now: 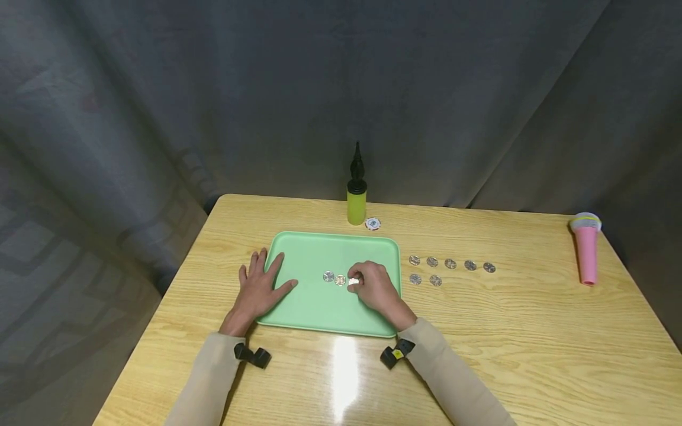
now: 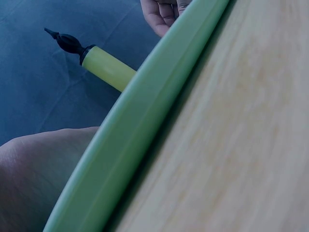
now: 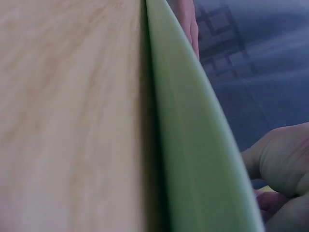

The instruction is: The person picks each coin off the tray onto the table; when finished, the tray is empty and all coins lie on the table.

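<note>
A light green tray (image 1: 314,310) lies on the wooden table. My left hand (image 1: 258,290) rests spread over the tray's left rim, with its fingers straight. Over the tray's right half, my right hand (image 1: 375,289) has thumb and forefinger curled at a bright silvery coin (image 1: 353,282), pinching it close to the tray's surface. Just left of that coin, a silver coin (image 1: 328,276) and a slightly golden-looking coin (image 1: 340,280) lie side by side. In both wrist views the tray's wall hides the coins and part of the hands.
Right of the tray, several silver coins (image 1: 450,264) form a row, with two more, one a silver coin (image 1: 436,280), below. Behind it stand a yellow hand pump (image 1: 356,204) and a poker chip (image 1: 373,223). A pink toy microphone (image 1: 587,251) lies far right.
</note>
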`<state>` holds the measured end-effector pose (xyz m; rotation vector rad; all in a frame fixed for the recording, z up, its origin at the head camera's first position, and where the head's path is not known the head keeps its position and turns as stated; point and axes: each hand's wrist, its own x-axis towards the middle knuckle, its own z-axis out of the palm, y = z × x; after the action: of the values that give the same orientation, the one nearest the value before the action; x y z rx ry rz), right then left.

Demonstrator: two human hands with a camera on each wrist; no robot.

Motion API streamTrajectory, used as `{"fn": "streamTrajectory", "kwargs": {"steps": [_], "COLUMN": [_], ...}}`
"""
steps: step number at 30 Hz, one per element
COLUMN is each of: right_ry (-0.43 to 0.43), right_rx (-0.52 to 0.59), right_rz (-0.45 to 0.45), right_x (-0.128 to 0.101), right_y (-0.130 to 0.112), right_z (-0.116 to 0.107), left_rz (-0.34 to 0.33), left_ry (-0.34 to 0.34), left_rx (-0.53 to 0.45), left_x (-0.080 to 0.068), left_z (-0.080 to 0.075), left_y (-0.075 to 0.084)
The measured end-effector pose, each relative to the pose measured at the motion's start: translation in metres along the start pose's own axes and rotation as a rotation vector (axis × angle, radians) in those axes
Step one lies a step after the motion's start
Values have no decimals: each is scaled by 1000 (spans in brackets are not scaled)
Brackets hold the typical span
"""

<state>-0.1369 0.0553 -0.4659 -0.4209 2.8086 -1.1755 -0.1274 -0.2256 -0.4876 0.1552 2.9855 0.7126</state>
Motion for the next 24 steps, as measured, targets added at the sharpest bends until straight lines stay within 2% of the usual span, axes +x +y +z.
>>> {"fn": "streamTrajectory", "kwargs": {"steps": [9,24], "right_ry": [11,-3], "right_rx": [-19,-22], "right_rz": [-14,19], "right_x": [-2,0], "right_y": [0,0], "right_z": [-2,-8], "left_rz": [1,6], "left_ry": [2,13], "left_rx": [6,4], "left_x": [-1,0], "left_z": [-1,0], "left_y": [0,0]}}
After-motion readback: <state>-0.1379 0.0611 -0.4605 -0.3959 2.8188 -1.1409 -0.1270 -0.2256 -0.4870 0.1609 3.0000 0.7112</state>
